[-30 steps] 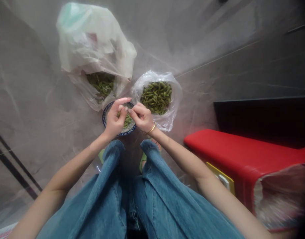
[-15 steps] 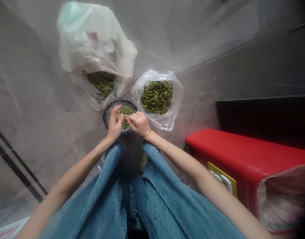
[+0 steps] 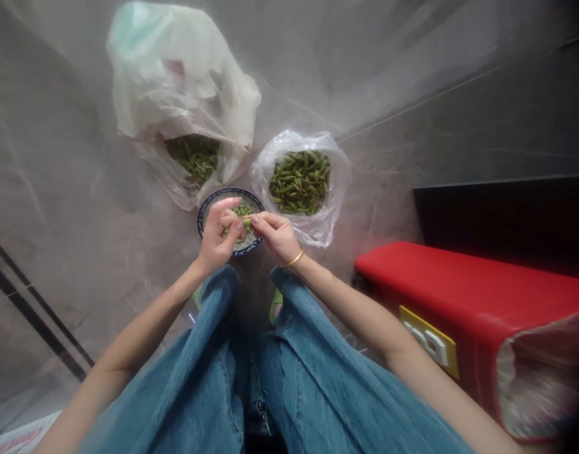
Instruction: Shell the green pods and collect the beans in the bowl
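My left hand (image 3: 218,232) and my right hand (image 3: 276,234) meet over a blue-rimmed bowl (image 3: 205,210) of shelled green beans on the floor. Both pinch one green pod (image 3: 246,222) between their fingertips. A gold bangle sits on my right wrist. A clear plastic bag (image 3: 336,189) of whole green pods lies just right of the bowl. A larger white plastic bag (image 3: 176,82) with more pods inside lies behind and left of the bowl.
My knees in blue jeans (image 3: 270,378) frame the bottom of the view. A red box (image 3: 459,302) with a yellow label stands at the right, with a dark cabinet (image 3: 506,214) behind it. Grey floor tiles spread all around.
Both hands dipped lower toward the bowl half a second ago and have since lifted slightly, still pinched together over it with a pod.
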`<state>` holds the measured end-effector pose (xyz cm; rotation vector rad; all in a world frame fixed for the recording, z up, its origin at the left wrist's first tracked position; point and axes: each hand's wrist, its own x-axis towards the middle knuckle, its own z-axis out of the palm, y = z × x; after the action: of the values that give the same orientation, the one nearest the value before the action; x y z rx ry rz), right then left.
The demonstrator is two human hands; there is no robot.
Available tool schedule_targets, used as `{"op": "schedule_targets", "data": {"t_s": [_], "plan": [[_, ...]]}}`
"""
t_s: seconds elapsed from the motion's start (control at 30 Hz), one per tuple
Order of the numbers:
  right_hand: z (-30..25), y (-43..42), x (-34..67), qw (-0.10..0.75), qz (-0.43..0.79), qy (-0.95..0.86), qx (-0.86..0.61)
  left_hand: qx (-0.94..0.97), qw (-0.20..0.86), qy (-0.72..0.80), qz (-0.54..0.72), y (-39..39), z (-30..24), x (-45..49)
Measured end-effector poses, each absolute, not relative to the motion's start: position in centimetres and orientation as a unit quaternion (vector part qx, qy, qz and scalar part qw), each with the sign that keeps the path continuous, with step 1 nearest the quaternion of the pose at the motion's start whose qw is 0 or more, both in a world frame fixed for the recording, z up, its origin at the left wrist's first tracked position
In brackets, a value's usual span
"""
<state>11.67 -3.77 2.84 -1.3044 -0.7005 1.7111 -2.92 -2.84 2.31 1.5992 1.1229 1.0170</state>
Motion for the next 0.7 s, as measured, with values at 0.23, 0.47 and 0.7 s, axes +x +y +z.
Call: {"op": "schedule_targets", "data": {"t_s": [0.23, 0.47, 0.7], "plan": [[3.6, -3.0, 12.2, 0.404, 0.797, -0.099, -0.437, 0.785, 0.335, 0.345, 0.391, -2.0, 3.6, -3.6], [3.8, -3.1, 12.4, 0.342, 0.852, -0.063, -0.392, 0.755, 0.397, 0.336, 0.399, -2.4, 4.0, -3.4], [4.5, -3.1, 11.6, 0.407, 0.794, -0.124, -0.433, 0.561, 0.581, 0.402, 0.431, -2.2, 2.7, -2.7]]}}
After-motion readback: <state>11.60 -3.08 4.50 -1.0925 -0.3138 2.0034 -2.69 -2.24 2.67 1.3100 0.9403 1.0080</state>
